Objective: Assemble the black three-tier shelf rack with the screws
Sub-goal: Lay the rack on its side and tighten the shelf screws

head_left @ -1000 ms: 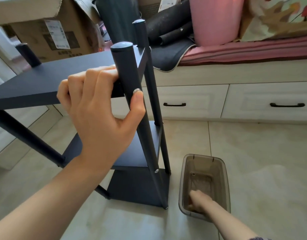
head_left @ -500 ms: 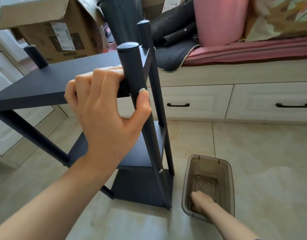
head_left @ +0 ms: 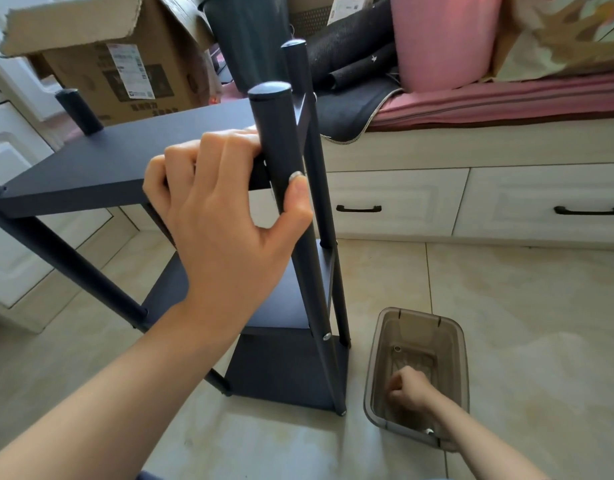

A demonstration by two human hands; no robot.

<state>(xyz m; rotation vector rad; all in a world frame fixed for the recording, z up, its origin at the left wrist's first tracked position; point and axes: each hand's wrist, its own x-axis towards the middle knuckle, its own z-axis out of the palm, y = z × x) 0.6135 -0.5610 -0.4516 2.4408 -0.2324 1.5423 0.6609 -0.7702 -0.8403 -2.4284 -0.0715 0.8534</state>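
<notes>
presently the black three-tier shelf rack is stood upright on the tiled floor, in front of a white drawer unit. the front post is gripped at top-shelf level by the left hand, fingers curled over the shelf edge, thumb pressed on the post beside a screw head. the right hand is lowered into a translucent bin just beside the rack's base, fingers curled; whether anything is held cannot be told.

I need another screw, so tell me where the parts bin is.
The bin sits on the floor tiles at lower right of the head view, just right of the rack, with the right hand inside it.
</notes>
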